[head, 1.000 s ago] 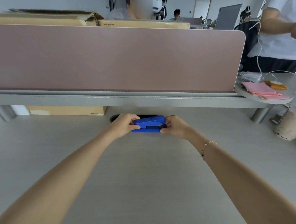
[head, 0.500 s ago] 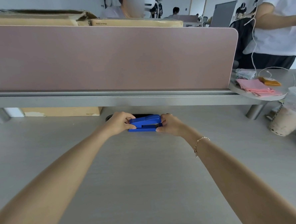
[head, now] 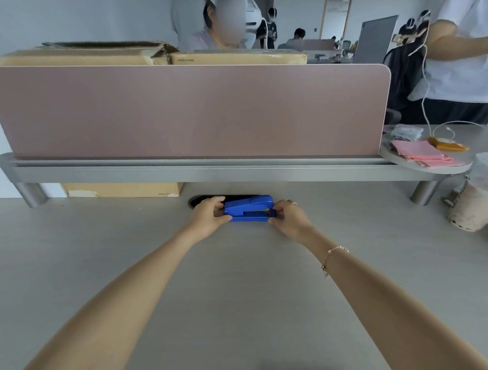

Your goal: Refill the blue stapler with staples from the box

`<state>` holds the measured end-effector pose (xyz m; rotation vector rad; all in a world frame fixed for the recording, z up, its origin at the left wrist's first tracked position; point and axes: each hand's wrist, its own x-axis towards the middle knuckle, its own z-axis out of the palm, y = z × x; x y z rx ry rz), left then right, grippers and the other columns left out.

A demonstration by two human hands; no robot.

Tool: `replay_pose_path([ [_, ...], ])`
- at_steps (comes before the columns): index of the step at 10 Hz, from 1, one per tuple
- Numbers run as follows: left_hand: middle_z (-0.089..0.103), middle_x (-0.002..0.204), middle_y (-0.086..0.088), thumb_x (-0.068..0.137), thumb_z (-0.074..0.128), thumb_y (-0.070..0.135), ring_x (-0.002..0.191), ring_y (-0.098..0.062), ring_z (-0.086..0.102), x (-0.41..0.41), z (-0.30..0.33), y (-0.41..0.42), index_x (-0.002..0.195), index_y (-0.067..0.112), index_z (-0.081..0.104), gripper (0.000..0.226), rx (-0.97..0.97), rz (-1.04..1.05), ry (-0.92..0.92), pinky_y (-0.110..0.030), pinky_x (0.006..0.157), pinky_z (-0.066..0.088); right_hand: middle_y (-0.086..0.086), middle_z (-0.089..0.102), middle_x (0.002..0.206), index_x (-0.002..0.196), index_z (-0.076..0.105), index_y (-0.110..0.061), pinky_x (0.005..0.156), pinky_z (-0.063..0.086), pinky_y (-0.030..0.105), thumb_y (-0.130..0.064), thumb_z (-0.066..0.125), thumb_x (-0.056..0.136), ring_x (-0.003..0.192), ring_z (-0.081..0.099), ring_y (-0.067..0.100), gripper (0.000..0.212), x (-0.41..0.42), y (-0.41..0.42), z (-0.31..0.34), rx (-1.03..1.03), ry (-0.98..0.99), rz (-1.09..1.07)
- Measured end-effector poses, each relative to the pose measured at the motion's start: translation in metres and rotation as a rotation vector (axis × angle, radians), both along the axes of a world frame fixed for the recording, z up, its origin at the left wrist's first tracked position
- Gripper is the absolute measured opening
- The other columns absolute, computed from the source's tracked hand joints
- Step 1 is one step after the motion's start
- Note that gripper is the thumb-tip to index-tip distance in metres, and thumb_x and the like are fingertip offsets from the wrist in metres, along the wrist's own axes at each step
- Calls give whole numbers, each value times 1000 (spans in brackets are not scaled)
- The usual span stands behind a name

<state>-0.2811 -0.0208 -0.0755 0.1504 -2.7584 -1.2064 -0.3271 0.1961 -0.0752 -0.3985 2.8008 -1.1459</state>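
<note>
The blue stapler [head: 248,209] lies on the pale wooden desk [head: 243,285], far from me, just in front of a dark cable slot [head: 206,200]. My left hand [head: 209,217] grips its left end with thumb and fingers. My right hand [head: 289,217] pinches its right end, where a dark part shows at the front. The stapler looks closed. I see no staple box in view.
A pink divider panel [head: 187,111] on a grey metal rail [head: 179,171] stands right behind the stapler. A cardboard box [head: 123,189] sits under the rail. At the right are pink papers [head: 423,153], a bagged milk-tea cup [head: 478,199] and a person in a white shirt.
Both hands stay on the stapler in the same place. The camera has tilted up a little and shifted, so more of the room behind the divider shows.
</note>
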Motion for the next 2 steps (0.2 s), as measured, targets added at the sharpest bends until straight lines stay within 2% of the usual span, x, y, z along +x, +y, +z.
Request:
replay_pose_path([
  [1, 57, 129, -18, 84, 71, 11, 119, -28, 55, 13, -3, -10, 135, 4, 46, 58, 18, 10, -14, -35, 104, 41, 18, 58, 117, 104, 63, -7, 87, 41, 24, -7, 65, 80, 104, 58, 28, 24, 7, 10, -3, -31, 5, 5],
  [2, 60, 128, -16, 85, 71, 15, 117, -25, 57, 25, 0, -20, 131, 6, 51, 51, -11, -34, -47, -32, 100, 42, 16, 55, 120, 112, 59, -7, 88, 41, 26, -14, 67, 81, 109, 55, 27, 32, 15, 20, 0, 5, -55, 25],
])
